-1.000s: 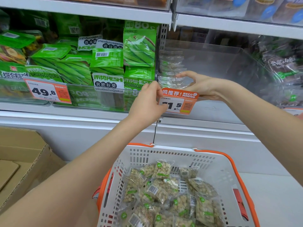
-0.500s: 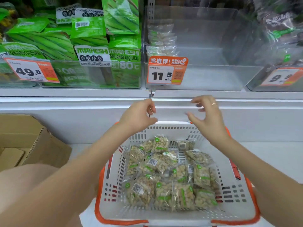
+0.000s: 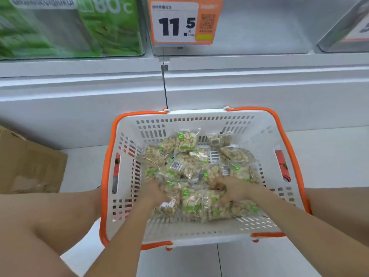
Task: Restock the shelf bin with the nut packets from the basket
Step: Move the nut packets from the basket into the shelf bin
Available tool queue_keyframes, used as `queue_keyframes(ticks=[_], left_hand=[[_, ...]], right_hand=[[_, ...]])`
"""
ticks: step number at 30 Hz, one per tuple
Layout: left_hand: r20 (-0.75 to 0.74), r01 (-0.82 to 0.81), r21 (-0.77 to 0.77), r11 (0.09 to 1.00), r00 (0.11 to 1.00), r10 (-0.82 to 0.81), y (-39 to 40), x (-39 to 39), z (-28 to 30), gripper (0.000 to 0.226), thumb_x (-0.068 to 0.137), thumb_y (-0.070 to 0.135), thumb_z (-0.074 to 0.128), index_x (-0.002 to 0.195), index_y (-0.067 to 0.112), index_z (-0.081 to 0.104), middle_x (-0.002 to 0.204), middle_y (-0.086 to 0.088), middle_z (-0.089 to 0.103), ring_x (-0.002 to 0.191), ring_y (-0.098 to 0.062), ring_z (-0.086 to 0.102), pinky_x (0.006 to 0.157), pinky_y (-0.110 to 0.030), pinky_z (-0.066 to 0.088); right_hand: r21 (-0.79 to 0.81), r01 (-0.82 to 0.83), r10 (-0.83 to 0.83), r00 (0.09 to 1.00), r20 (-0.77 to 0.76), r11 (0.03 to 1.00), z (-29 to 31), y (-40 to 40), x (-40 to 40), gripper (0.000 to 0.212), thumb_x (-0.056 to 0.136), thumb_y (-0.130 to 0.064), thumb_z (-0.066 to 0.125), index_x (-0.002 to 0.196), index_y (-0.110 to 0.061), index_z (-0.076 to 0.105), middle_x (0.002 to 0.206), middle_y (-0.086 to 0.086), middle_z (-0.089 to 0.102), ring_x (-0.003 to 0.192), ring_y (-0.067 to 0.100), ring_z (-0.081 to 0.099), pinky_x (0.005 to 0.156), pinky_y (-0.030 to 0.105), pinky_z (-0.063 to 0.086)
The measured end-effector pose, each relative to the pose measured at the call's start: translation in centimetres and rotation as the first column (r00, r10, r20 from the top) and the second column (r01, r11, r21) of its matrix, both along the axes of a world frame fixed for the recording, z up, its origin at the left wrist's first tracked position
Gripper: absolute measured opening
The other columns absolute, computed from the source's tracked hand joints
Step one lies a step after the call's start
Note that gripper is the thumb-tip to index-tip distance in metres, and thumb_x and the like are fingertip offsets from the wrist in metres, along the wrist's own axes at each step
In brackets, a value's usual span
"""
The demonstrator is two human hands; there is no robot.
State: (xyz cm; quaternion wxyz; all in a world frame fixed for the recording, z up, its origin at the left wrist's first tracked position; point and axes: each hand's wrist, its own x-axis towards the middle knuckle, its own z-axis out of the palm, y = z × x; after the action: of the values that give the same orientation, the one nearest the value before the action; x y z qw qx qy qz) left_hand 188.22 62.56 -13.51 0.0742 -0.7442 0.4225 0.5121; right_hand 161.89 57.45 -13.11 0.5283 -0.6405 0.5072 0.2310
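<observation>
step: pickup, judged | left hand point(image 3: 154, 193) and right hand point(image 3: 229, 191) both down in basket point(image 3: 265, 134), fingers curled into nut packets point(image 3: 187, 164) | packets all in basket | next: lift bunch to clear shelf bin point(image 3: 259, 27) above

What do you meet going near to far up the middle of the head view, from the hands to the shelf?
Left hand and right hand gripping nut packets → loose nut packets → basket far wall → white shelf ledge → price tag on the clear shelf bin.
</observation>
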Motion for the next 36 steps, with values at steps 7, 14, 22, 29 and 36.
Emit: queue_keyframes(ticks=[7, 14, 22, 29, 36], left_hand=[[-0.031, -0.042, -0.036, 0.998, 0.999, 0.041, -0.6, 0.0, 0.9, 0.043, 0.07, 0.023, 0.083, 0.101, 0.003, 0.061, 0.098, -0.006, 0.061, 0.097, -0.023, 0.06, 0.069, -0.019, 0.042], [0.051, 0.039, -0.274, 0.961, 0.998, -0.026, -1.5, 0.3, 3.8, 0.035, 0.067, -0.002, 0.075, 0.068, 0.014, 0.043, 0.072, -0.001, 0.051, 0.067, -0.018, 0.051, 0.054, -0.024, 0.04], [0.329, 0.366, -0.863, 0.349, 0.93, -0.164, -3.5, -1.5, 13.9, 0.034, 0.068, -0.009, 0.06, 0.097, 0.009, 0.06, 0.097, -0.004, 0.069, 0.093, -0.028, 0.062, 0.073, -0.034, 0.049], [0.499, 0.479, -0.867, -0.139, 0.831, -0.245, -4.1, -2.3, 19.6, 0.026, 0.071, 0.007, 0.056, 0.094, 0.017, 0.047, 0.11, -0.005, 0.069, 0.105, -0.024, 0.058, 0.085, -0.032, 0.04], [0.439, 0.483, -0.876, 0.021, 0.813, -0.382, -6.9, -2.4, 23.4, 0.073, 0.063, 0.034, 0.085, 0.121, 0.019, 0.044, 0.129, -0.001, 0.052, 0.122, -0.021, 0.046, 0.097, -0.03, 0.034]], right_hand=[[0.046, -0.048, 0.047, 0.998, 0.036, 0.998, 0.8, -0.2, 0.4, 0.04, 0.077, -0.035, 0.078, 0.077, -0.045, 0.039, 0.077, -0.023, 0.03, 0.071, -0.006, 0.031, 0.063, 0.015, 0.027], [0.013, 0.316, -0.315, 0.936, 0.156, 0.949, 5.2, -1.6, 0.0, 0.05, 0.072, -0.06, 0.068, 0.101, -0.02, 0.057, 0.103, -0.009, 0.052, 0.098, 0.009, 0.051, 0.088, 0.026, 0.044], [0.465, 0.736, -0.864, 0.346, 0.366, 0.492, 13.7, -2.8, 1.9, 0.031, 0.084, -0.039, 0.067, 0.112, -0.028, 0.059, 0.132, -0.005, 0.042, 0.11, 0.027, 0.05, 0.099, 0.059, 0.044], [0.731, 0.501, -0.868, 0.087, 0.49, 0.463, 20.1, -3.5, 2.9, 0.055, 0.081, -0.04, 0.065, 0.128, -0.012, 0.056, 0.124, 0.02, 0.062, 0.108, 0.041, 0.063, 0.082, 0.063, 0.052], [0.538, 0.644, -0.76, 0.108, 0.641, 0.545, 23.4, -5.7, 2.7, 0.068, 0.074, -0.038, 0.066, 0.135, -0.01, 0.05, 0.118, 0.013, 0.065, 0.091, 0.027, 0.071, 0.063, 0.04, 0.059]])
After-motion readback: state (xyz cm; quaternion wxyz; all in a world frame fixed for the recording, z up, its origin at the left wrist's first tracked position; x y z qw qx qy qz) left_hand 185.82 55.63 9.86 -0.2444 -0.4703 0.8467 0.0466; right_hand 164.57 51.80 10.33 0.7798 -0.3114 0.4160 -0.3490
